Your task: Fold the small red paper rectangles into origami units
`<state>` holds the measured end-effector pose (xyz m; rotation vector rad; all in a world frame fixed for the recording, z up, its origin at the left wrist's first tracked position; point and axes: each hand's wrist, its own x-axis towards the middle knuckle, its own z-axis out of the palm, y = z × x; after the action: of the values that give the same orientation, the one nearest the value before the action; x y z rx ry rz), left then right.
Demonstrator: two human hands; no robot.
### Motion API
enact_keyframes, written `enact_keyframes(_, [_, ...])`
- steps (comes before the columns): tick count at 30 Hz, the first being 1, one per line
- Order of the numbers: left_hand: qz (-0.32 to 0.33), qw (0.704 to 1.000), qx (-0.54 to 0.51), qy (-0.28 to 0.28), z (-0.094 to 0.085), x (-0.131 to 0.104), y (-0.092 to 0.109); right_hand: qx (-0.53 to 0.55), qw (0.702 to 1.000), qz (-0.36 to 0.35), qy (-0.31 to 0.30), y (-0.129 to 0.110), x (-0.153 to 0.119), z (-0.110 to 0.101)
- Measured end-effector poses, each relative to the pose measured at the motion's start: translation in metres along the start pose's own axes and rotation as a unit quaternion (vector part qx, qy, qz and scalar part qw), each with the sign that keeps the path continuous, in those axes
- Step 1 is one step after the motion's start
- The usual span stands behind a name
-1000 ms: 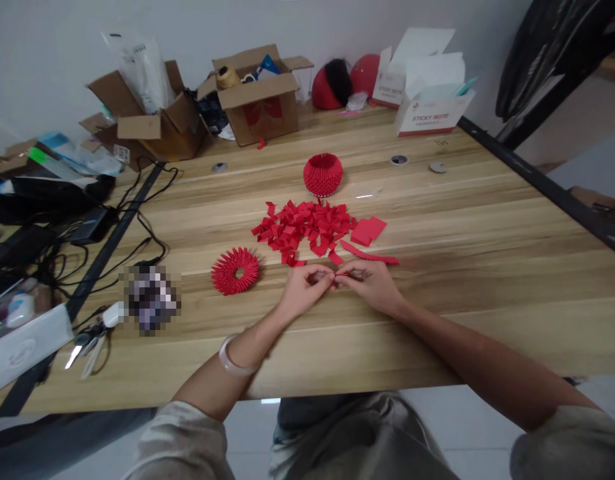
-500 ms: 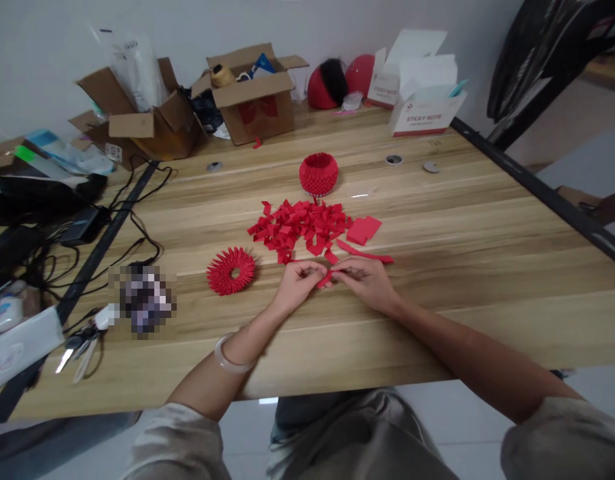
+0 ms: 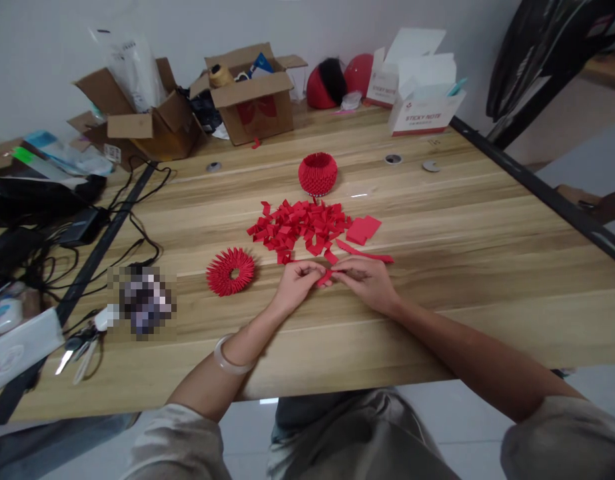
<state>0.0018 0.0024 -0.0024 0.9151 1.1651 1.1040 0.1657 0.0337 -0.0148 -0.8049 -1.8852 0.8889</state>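
Red paper (image 3: 324, 279), partly hidden, its folds unclear, is pinched by fingers (image 3: 310, 267) of the left hand (image 3: 296, 285) and right hand (image 3: 371, 283); a spiky ring (image 3: 219, 273) lies left.

Illumination is dim, diffuse; a small glare streak marks the tabletop (image 3: 467, 287). Distortion stretches the edges. The red paper piece (image 3: 324, 278) lacks sharp detail.

— Behind the loose red folded-paper pieces (image 3: 298, 225)?
— Round red folded-paper bowl (image 3: 318, 179).
— Left of my left hand (image 3: 296, 283)?
— Flat spiky red paper ring (image 3: 220, 274), on the wood-grain table (image 3: 462, 267).
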Motion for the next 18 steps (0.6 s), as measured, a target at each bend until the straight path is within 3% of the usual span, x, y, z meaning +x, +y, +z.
enact_keyframes(10, [-0.047,0.995,-0.085,-0.004,0.000,0.002,0.001,-0.082,0.987,-0.134,-0.040,0.007,-0.002,-0.005])
enact_keyframes(18, [-0.039,0.992,-0.118,-0.029,0.001,0.001,0.006,-0.123,0.970,-0.204,-0.049,0.005,-0.002,-0.011])
